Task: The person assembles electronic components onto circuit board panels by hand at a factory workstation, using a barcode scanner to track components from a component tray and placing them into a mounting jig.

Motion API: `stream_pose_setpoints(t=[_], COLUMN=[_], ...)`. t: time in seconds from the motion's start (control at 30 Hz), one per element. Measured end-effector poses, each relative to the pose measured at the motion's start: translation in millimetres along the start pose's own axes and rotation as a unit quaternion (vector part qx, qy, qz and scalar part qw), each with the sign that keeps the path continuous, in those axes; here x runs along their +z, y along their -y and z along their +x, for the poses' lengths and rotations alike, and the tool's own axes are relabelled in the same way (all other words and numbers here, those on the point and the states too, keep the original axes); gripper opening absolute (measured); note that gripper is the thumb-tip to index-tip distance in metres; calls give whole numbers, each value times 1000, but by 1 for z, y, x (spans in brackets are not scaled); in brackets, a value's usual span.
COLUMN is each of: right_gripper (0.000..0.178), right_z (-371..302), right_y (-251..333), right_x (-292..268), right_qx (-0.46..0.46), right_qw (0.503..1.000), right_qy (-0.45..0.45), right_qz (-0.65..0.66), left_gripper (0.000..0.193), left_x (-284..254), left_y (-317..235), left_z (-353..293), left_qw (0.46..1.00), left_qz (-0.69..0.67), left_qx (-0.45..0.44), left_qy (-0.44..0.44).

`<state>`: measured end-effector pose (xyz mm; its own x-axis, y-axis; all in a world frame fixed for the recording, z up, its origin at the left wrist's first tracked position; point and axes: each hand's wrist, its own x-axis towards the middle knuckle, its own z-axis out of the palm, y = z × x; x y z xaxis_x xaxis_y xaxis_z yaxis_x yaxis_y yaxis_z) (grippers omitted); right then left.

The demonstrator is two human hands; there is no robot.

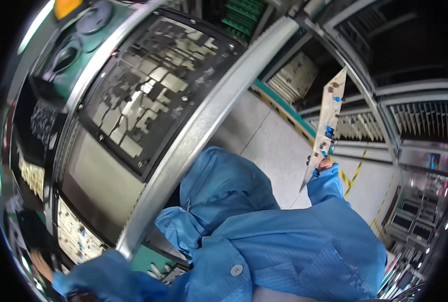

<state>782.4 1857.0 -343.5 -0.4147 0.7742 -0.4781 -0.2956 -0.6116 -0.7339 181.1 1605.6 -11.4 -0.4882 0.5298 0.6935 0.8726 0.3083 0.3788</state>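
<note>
My right hand (326,164), out to the right, is closed around the lower end of a pale circuit board (328,123). This board stands tilted, seen nearly edge-on, with blue and brown components along its face. Far to the lower left, my left hand (42,265) reaches out past the line with its fingers stretched; it is small and somewhat blurred at the rim. Close to that hand, another pale board (78,236) with components lies on the line. A black carrier fixture (148,95) with many metallic cutouts sits on the rails at the upper left.
A metal rail (209,116) runs diagonally between me and the fixture. Racks holding upright boards (352,128) stand on the right, with more boards (297,75) at the back. Yellow-black floor tape (355,173) marks the right side. Green trays (241,17) are stacked at the top.
</note>
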Motion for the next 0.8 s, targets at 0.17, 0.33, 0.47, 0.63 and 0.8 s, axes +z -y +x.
stream_pose_setpoints(t=[0.17,0.33,0.47,0.63,0.8], right_gripper=[66,69,46,37,45], right_z=[88,75,107,168,138], right_y=[96,131,136,103,91], right_x=[-12,294,400,456,501], right_qx=[-59,-90,-45,41,-30], right_qw=[976,961,948,937,956], right_qy=[211,259,306,345,291], right_qz=[-18,40,-67,26,-10], left_gripper=[34,25,19,15,9], left_x=[-62,-143,-193,-329,-245], left_y=[200,344,433,530,527], left_z=[-44,-122,-126,-144,-100], left_qw=[998,982,958,892,954], left_qz=[59,184,274,447,151], left_qx=[17,13,47,56,-77], left_qy=[11,39,63,31,246])
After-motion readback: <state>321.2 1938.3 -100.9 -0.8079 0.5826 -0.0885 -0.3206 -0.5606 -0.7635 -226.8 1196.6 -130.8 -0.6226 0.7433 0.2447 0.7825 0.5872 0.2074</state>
